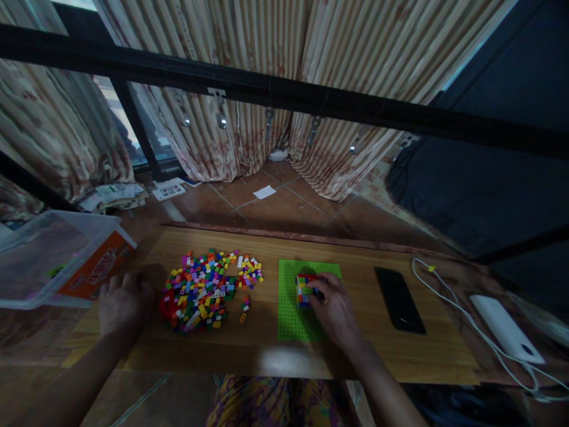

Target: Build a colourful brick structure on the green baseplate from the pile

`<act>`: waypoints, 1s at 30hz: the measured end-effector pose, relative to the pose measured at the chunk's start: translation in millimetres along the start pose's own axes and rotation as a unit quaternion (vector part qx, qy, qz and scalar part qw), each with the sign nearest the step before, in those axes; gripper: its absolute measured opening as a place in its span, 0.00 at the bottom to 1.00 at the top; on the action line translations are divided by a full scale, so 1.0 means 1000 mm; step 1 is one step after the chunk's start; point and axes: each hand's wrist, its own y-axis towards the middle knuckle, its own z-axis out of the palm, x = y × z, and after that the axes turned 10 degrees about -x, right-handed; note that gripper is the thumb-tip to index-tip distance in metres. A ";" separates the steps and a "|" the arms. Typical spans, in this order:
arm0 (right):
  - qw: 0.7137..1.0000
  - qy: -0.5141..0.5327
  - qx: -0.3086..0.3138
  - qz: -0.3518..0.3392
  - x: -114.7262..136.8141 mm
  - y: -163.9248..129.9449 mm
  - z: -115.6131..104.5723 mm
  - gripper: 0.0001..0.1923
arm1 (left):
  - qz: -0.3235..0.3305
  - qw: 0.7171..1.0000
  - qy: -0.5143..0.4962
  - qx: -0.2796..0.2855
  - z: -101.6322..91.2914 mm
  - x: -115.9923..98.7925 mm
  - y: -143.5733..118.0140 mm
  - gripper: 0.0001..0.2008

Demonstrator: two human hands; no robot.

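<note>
- Right hand point(334, 309) pinches a small brick stack point(304, 289) against the green baseplate point(291, 308), its grip closed on it.
- Left hand point(122, 299) rests flat on the desk point(413, 350) beside the loose bricks point(205, 289), grip released.

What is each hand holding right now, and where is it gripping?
The right hand pinches the small brick build on the green baseplate at its right side. The left hand holds nothing.

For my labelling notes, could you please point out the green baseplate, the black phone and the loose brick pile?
green flat plastic baseplate point(291, 317): head view, bare studs.
black flat phone point(399, 299): head view, screen centre.
multicoloured loose brick pile point(202, 290): head view, pile middle.
</note>
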 end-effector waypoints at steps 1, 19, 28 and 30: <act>1.000 -0.003 0.003 0.001 0.000 0.001 -0.001 0.11 | 0.006 1.000 -0.002 -0.006 0.001 0.001 0.000 0.23; 0.984 0.017 -0.125 0.126 -0.013 -0.009 0.014 0.29 | -0.004 1.000 -0.002 0.007 -0.001 -0.001 -0.001 0.23; 0.978 0.014 -0.132 0.158 -0.018 -0.011 0.030 0.35 | -0.026 0.999 0.001 0.030 -0.003 -0.002 0.000 0.23; 0.977 0.030 -0.134 0.161 -0.019 -0.011 0.031 0.34 | -0.026 0.999 -0.007 0.029 -0.004 -0.003 -0.001 0.23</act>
